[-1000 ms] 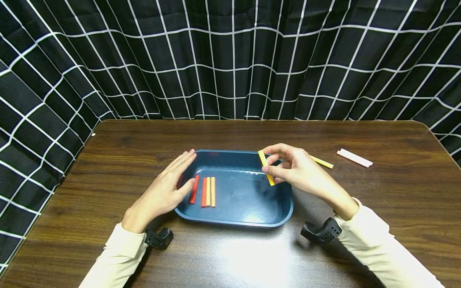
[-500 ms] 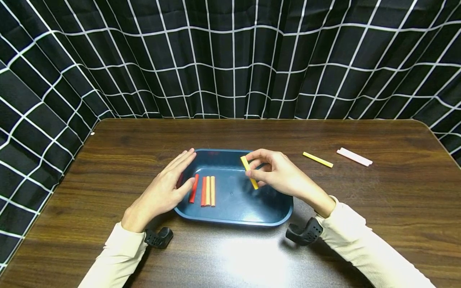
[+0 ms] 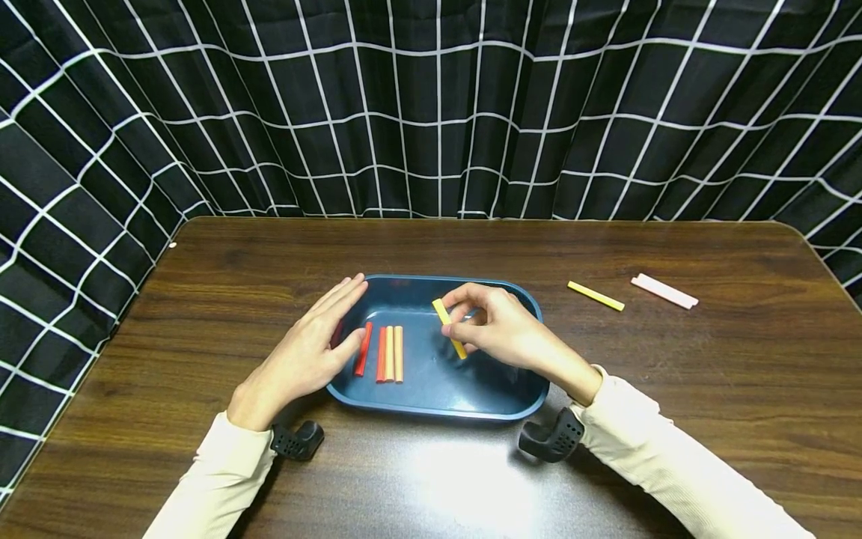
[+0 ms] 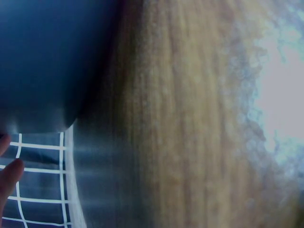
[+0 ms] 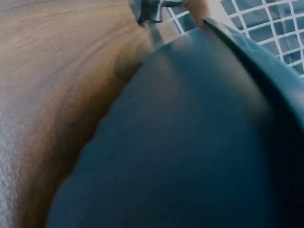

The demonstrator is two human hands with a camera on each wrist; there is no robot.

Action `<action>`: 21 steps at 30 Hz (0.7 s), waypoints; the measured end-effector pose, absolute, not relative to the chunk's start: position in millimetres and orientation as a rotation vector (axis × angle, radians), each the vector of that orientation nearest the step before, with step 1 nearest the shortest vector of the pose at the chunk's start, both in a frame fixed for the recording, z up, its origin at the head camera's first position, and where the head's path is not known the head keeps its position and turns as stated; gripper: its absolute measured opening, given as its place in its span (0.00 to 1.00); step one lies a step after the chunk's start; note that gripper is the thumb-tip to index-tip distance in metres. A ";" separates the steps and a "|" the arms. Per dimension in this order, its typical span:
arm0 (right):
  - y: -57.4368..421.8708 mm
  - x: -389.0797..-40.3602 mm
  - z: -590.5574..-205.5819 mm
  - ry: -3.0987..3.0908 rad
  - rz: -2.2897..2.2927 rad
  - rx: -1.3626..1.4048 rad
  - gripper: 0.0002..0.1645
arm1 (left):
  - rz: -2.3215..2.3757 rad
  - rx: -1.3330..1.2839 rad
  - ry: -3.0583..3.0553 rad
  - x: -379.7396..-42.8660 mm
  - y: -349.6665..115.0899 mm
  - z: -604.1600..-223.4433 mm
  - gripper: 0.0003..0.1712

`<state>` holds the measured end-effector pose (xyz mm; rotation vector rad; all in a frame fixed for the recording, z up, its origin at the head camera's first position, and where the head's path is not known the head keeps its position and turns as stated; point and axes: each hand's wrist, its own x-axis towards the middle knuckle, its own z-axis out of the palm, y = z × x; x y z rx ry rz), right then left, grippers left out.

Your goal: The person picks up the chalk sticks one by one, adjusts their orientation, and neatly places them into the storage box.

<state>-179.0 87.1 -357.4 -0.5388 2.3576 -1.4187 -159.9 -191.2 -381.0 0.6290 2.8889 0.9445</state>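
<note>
In the head view my right hand (image 3: 503, 327) pinches a thin yellow stick (image 3: 441, 311) between thumb and fingers, tilted over the middle of a blue plastic tray (image 3: 438, 411). My left hand (image 3: 296, 355) lies along the tray's left end with fingers extended, its thumb beside a red stick (image 3: 364, 350). To the right of that stick, an orange-red stick (image 3: 381, 355) and two tan sticks (image 3: 399, 355) lie side by side on the tray floor. Both wrist views are mostly filled by the tray's outer wall (image 4: 47, 61) and the table.
Right of the tray on the wooden table (image 3: 673, 389), another yellow stick (image 3: 595, 296) lies alone. Pale pink sticks (image 3: 665, 291) lie together farther right. A black curtain with white grid lines (image 3: 431, 112) hangs behind the table. Black wrist bands (image 3: 552, 436) sit on both wrists.
My right hand has carried the yellow stick left, from the tray's right side to over its middle, uncovering the other yellow stick on the table. My left hand has stayed in place.
</note>
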 end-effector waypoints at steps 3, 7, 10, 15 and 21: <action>83.3 -179.2 -356.6 2.364 -1.400 -0.538 0.21 | 0.946 0.620 2.887 -159.6 -190.9 -380.6 0.38; 77.6 -179.3 -356.5 2.351 -1.396 -0.534 0.22 | 0.949 0.622 2.887 -159.8 -190.3 -381.1 0.38; 73.2 -179.0 -356.7 2.356 -1.379 -0.530 0.22 | 0.946 0.623 2.887 -159.9 -190.0 -381.8 0.38; 66.1 -178.4 -356.4 2.346 -1.357 -0.522 0.23 | 0.945 0.614 2.889 -159.9 -190.2 -381.7 0.38; 59.8 -178.9 -360.1 2.339 -1.352 -0.497 0.25 | 0.941 0.612 2.884 -159.5 -191.2 -380.1 0.38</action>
